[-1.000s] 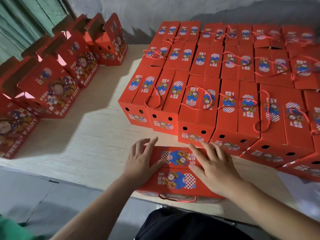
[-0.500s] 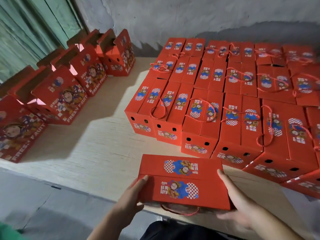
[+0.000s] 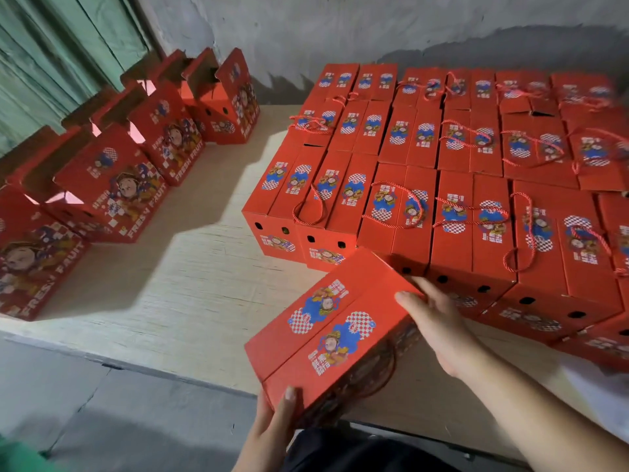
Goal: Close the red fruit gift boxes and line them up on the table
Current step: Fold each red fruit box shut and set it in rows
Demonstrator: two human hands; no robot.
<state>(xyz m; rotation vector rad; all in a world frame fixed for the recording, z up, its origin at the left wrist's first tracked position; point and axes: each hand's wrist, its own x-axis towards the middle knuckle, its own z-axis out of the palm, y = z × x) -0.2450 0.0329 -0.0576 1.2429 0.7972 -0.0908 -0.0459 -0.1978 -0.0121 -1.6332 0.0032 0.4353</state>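
Since the closed red cardboard gift box (image 3: 335, 330) is held tilted above the pale wooden worktop (image 3: 190, 284), it looks light but crushable. Left hand (image 3: 272, 420) fingers grip its near corner, right hand (image 3: 439, 321) fingers clasp its far end; the stiff edges seem the safest hold.

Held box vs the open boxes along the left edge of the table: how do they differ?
The held box has its top flaps folded shut; the open boxes have flaps standing up. The held box is gripped between the left hand and right hand, tilted, while the open boxes stand upright in a row on the table. Both are red with the same cartoon print.
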